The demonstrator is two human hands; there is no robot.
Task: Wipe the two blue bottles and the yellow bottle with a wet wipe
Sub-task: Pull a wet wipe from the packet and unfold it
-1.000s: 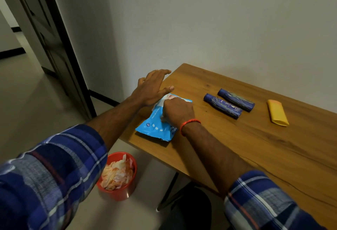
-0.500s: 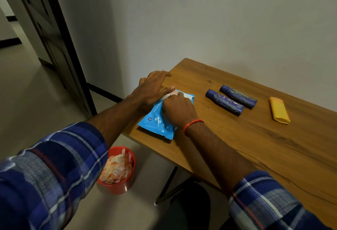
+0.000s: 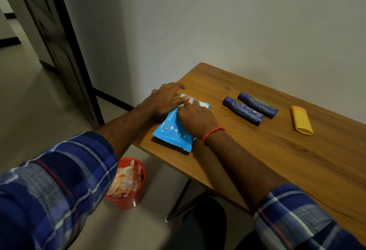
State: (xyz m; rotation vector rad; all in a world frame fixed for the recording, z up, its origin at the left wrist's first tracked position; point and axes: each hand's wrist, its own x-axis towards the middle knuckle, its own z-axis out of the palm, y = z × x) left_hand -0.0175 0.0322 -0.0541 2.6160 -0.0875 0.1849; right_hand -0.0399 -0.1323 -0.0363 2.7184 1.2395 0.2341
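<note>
A pale wall (image 3: 237,32) backs a wooden table (image 3: 297,160). A dark door (image 3: 59,51) stands open at about 10 o'clock in the view. On the floor (image 3: 29,111), at 7 o'clock from the table's near-left corner, a red bucket (image 3: 126,203) holds crumpled used wipes (image 3: 125,180).

On the table's left end lies a blue wipes pack (image 3: 172,133), its length running from 7 to 1 o'clock. The left hand (image 3: 164,99) lies flat on the pack's far-left edge, fingers straight and pressing down, holding nothing. The right hand (image 3: 195,119), with a red thread band (image 3: 213,132) at the wrist, sits on top of the pack. Its fingers are curled and grip at the white flap on the pack's far end.

At 3 o'clock from the pack, well apart from both hands, the two blue bottles (image 3: 243,110) (image 3: 257,104) lie on their sides, side by side and parallel, pointing from 10 to 4 o'clock. Whether they touch is hard to tell. The yellow bottle (image 3: 301,120) lies flat at 3 o'clock from them, near but apart.
</note>
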